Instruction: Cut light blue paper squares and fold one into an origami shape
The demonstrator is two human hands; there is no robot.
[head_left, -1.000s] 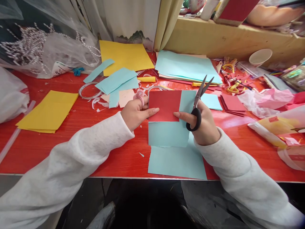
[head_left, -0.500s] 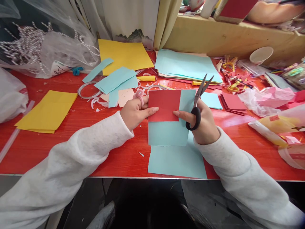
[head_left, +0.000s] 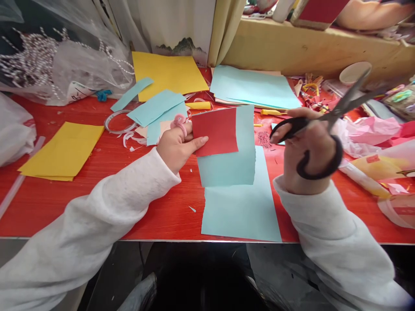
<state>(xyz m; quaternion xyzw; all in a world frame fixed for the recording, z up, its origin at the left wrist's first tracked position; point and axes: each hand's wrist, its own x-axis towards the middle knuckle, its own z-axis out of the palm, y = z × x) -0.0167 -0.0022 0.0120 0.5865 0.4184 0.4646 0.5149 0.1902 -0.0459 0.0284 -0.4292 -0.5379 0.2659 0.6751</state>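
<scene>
My left hand (head_left: 177,144) pinches a red paper piece (head_left: 216,131) together with a larger light blue sheet (head_left: 228,170) behind it, thumb on the red side. A pink fluffy ring sits on one of its fingers. Both papers are tilted a little above the table. Another light blue sheet (head_left: 240,214) lies flat at the front edge. To the right, my right hand (head_left: 306,151) is raised, apart from the paper, with black-handled scissors (head_left: 337,108) hooked on its fingers. Their blades point up and right, parted and blurred.
Yellow sheets (head_left: 63,151) lie at left, with a tape roll (head_left: 119,122) nearby. A light blue paper stack (head_left: 254,86) and a yellow sheet (head_left: 168,75) lie at the back. Pink plastic wrapping (head_left: 366,134) and a white cup (head_left: 355,73) are at right.
My right hand has let go of the papers and moved right with the scissors, whose blades have swung rightward. My left hand has shifted slightly left and up, tilting the papers.
</scene>
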